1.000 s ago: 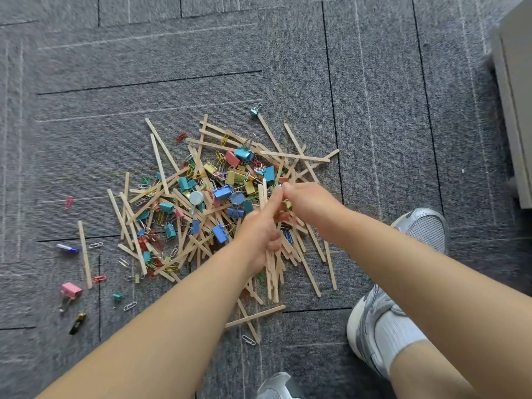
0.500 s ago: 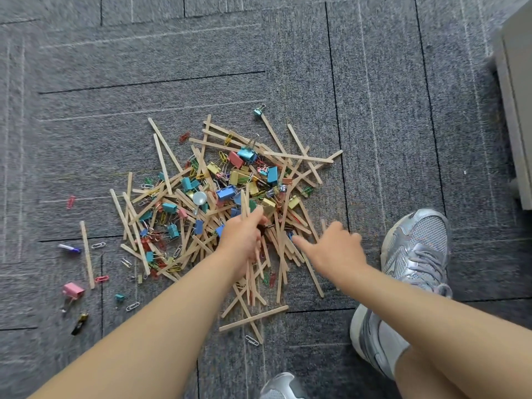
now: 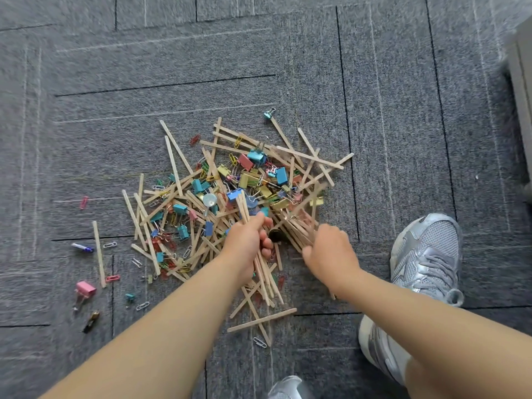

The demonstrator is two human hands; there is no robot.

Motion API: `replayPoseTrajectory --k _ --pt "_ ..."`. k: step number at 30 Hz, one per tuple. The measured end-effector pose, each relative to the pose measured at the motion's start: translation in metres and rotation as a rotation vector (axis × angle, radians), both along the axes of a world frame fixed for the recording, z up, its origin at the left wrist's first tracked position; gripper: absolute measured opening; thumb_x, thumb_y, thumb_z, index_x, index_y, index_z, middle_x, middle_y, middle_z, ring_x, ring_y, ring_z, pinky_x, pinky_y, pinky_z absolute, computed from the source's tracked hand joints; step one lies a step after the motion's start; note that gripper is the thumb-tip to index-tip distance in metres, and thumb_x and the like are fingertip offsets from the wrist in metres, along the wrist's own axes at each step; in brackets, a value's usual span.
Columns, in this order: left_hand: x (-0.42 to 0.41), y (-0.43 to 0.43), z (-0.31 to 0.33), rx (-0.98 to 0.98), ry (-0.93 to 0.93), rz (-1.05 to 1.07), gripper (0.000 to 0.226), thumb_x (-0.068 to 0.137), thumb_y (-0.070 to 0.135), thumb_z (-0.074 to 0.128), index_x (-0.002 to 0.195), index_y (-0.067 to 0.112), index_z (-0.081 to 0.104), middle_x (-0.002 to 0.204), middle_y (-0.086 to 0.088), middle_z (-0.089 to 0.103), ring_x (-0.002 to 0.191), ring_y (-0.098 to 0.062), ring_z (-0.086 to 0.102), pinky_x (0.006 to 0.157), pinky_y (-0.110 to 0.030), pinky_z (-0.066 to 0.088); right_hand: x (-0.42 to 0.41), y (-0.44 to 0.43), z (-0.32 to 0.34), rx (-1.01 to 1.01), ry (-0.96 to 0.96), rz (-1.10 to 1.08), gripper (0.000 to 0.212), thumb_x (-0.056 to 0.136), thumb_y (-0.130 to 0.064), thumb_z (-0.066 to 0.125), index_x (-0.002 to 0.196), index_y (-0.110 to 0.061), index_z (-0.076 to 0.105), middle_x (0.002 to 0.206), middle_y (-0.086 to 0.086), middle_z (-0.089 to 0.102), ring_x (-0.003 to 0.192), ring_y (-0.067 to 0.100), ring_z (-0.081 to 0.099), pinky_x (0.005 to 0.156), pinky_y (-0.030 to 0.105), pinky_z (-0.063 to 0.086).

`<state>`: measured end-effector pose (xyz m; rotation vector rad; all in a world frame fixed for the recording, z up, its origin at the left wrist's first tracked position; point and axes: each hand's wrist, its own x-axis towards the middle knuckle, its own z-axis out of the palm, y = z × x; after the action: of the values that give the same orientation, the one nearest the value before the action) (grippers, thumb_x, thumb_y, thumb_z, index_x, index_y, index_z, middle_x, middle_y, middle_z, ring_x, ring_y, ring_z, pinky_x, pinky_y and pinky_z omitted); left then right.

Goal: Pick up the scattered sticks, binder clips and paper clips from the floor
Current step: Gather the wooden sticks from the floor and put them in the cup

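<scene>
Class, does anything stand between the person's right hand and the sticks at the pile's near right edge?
Nothing visible does. The right hand is down among those sticks, fingers curled; blur hides whether it grips. The left hand holds its own bundle alongside.

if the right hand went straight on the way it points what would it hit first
Likely the slanted sticks directly ahead of the right hand; blur leaves it unclear whether they already touch.

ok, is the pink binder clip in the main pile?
No, the pink binder clip lies apart on the carpet, left of the pile, near a lone stick.
</scene>
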<state>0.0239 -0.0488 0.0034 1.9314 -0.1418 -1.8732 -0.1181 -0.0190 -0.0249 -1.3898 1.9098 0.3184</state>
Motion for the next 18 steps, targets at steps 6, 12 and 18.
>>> replayPoseTrajectory --k 6,12,18 --pt "0.007 -0.008 0.015 0.011 0.029 0.001 0.022 0.099 0.026 0.046 0.094 0.008 0.058 0.061 0.002 0.039 0.050 -0.008 0.038 0.039 -0.017 0.034 -0.015 -0.018 0.019 0.203 -0.227 -0.046 0.014 0.095 -0.018 0.044 0.101 -0.006 0.050 0.094 0.010 0.057 0.077 0.024 0.057 0.058 0.031 0.045" --pt "-0.006 -0.016 0.039 -0.001 0.038 -0.052 0.022 0.101 0.024 0.044 0.101 0.007 0.058 0.062 0.002 0.039 0.047 -0.007 0.028 0.035 -0.016 0.024 -0.038 -0.028 0.081 0.322 -0.545 -0.431 0.015 0.090 -0.007 0.040 0.075 -0.010 0.040 0.064 0.009 0.042 0.048 0.020 0.041 0.044 0.026 0.035" --pt "-0.032 -0.013 0.036 0.006 0.090 -0.046 0.024 0.097 0.030 0.051 0.101 0.008 0.060 0.066 0.002 0.036 0.043 -0.005 0.026 0.034 -0.015 0.021 -0.053 -0.021 0.108 0.390 -0.794 -0.637 0.010 0.088 -0.005 0.042 0.080 -0.010 0.040 0.062 0.006 0.043 0.041 0.013 0.031 0.037 0.019 0.022"
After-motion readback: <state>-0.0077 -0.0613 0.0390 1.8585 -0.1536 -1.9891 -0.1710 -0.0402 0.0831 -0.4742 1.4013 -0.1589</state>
